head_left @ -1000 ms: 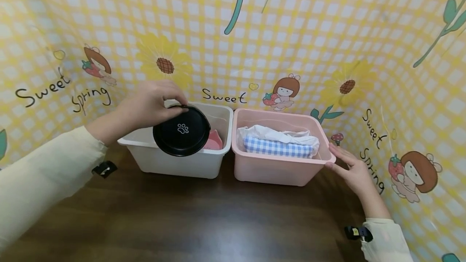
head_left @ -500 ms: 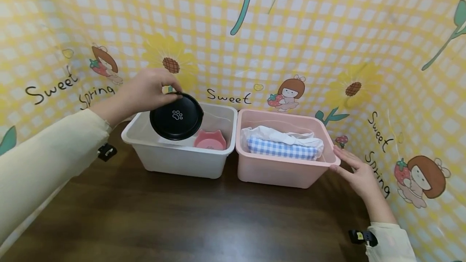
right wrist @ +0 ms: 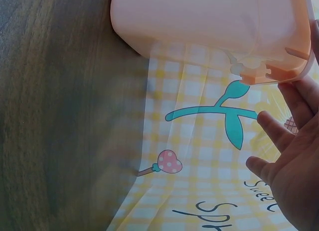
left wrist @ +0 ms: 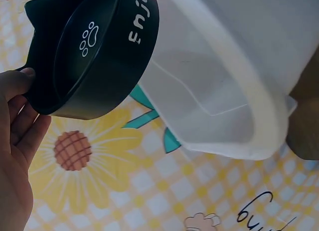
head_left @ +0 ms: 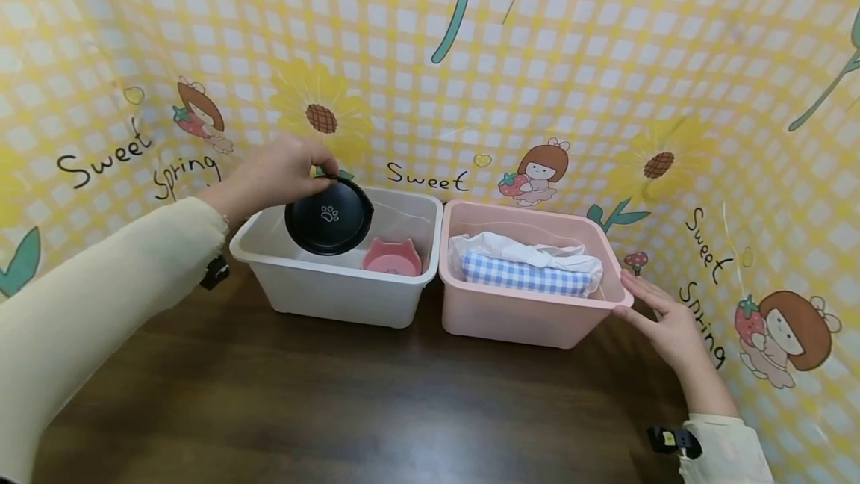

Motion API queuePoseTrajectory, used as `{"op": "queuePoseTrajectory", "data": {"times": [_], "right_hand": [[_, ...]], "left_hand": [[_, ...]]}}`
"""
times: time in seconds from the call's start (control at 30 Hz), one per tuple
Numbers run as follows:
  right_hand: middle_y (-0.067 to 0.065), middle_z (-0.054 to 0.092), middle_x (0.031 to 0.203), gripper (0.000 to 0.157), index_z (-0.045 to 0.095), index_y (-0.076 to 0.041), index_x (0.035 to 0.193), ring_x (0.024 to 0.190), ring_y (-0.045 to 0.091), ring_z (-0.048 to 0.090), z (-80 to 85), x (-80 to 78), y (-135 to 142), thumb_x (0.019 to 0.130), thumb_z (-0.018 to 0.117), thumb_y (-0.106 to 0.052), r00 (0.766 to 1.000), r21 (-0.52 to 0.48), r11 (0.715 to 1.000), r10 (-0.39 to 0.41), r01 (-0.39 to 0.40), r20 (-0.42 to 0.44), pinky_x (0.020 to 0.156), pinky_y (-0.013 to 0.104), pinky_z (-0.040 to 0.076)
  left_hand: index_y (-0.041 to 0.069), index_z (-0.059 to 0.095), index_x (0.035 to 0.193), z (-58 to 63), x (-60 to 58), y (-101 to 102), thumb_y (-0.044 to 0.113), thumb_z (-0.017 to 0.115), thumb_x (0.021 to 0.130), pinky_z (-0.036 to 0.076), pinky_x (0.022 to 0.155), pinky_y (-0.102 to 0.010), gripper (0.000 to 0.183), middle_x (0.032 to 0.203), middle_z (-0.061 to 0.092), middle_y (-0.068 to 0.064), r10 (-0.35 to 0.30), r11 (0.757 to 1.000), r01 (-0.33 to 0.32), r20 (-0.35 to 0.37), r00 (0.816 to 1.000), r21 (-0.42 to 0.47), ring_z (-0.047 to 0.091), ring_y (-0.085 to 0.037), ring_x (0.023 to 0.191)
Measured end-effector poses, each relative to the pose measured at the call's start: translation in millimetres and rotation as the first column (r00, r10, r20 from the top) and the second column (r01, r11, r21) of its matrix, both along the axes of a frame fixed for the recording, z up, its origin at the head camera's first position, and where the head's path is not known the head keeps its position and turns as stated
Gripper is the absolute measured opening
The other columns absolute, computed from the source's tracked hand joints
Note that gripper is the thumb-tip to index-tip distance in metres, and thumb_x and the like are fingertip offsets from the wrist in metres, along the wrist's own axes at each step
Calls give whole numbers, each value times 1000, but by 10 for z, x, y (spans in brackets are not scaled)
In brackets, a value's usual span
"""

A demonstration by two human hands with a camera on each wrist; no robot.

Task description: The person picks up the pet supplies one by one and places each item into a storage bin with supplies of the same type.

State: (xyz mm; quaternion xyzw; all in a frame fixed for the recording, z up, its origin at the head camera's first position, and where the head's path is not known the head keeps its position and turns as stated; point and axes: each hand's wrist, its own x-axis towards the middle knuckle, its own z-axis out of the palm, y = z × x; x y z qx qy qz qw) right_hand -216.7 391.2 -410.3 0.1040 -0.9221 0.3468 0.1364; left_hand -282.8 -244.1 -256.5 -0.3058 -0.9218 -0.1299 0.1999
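Observation:
My left hand [head_left: 285, 170] pinches the edge of a black pet bowl [head_left: 328, 215] with cat ears and a white paw print. Tilted toward me, the bowl hangs over the left part of the white bin [head_left: 336, 272]. In the left wrist view the lettering "Enjo" shows on the side of the bowl [left wrist: 114, 76]. A pink cat-eared bowl [head_left: 393, 257] sits inside the white bin at its right end. At the right, my right hand [head_left: 672, 331] touches the rim corner of the pink bin [head_left: 517, 320], its fingers fairly straight, some off the bin in the right wrist view.
Inside the pink bin lies a blue-and-white checked cloth bundle [head_left: 527, 275] with white fabric [head_left: 513, 247] behind it. Both bins stand side by side on a dark wooden table [head_left: 376, 394]. A yellow checked sheet [head_left: 376, 58] hangs behind and at the sides.
The black bowl has risen and drawn back from the white bin's front rim, uncovering more of the pink bowl. My right hand stays at the pink bin's corner. The whole view has shifted slightly.

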Motion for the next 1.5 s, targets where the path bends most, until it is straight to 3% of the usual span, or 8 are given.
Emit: {"op": "queuePoseTrajectory", "data": {"times": [0.17,0.47,0.57,0.7,0.8,1.07,1.33,1.5], "right_hand": [[-8,48,155,59,55,-30,148,151,16,35,5,17,-15,93,77,-35,1000,-7,1000,4,-4,8,122,50,27],[-18,47,153,59,56,-28,148,150,9,35,17,29,-13,93,77,-34,1000,-9,1000,4,-4,1,124,37,26],[-18,47,153,59,55,-29,148,151,14,35,20,24,-8,93,77,-34,1000,-7,1000,5,-5,1,124,40,26],[-20,46,153,59,55,-29,148,150,12,34,16,25,1,93,77,-34,1000,-9,1000,3,-2,5,124,45,25],[-19,47,153,59,55,-30,148,149,7,34,6,23,2,93,77,-34,1000,-7,1000,5,-5,4,124,42,25],[-14,49,153,59,56,-30,147,150,17,37,-4,8,13,92,78,-33,1000,15,1000,4,-4,-9,121,30,29],[-18,47,153,59,56,-31,147,151,14,34,4,20,18,92,78,-34,1000,-2,1000,1,-1,7,123,51,25],[-8,48,155,60,55,-32,148,152,15,32,0,18,-1,92,78,-35,1000,-15,1000,-2,3,26,119,63,24]], "left_hand": [[5,77,91,-135,-52,-69,2,80,86,57,79,-47,7,93,74,-9,28,999,-27,56,998,-17,70,-28,88],[7,78,93,-362,-199,-179,6,78,88,58,80,-46,5,96,75,-7,75,995,-66,115,991,-79,71,-27,92],[7,78,93,-397,-227,-181,5,77,88,58,80,-46,5,96,75,-7,83,995,-73,158,984,-67,70,-26,92],[5,77,93,-460,-272,-180,4,75,89,58,80,-45,4,95,75,-8,86,995,-75,198,976,-63,71,-26,91],[4,77,92,-530,-311,-207,5,75,90,59,80,-45,4,92,76,-6,94,994,-78,209,973,-81,71,-24,89],[15,73,84,-740,-438,-305,12,78,88,54,69,-41,7,79,69,2,160,978,-123,227,961,-171,60,-16,70],[11,72,80,-947,-605,-322,6,80,83,55,71,-42,10,77,68,1,108,983,-61,281,954,-171,61,-16,72],[13,70,75,-1049,-654,-342,7,80,81,52,69,-42,13,73,66,1,137,981,-96,257,957,-167,57,-17,69]]}}
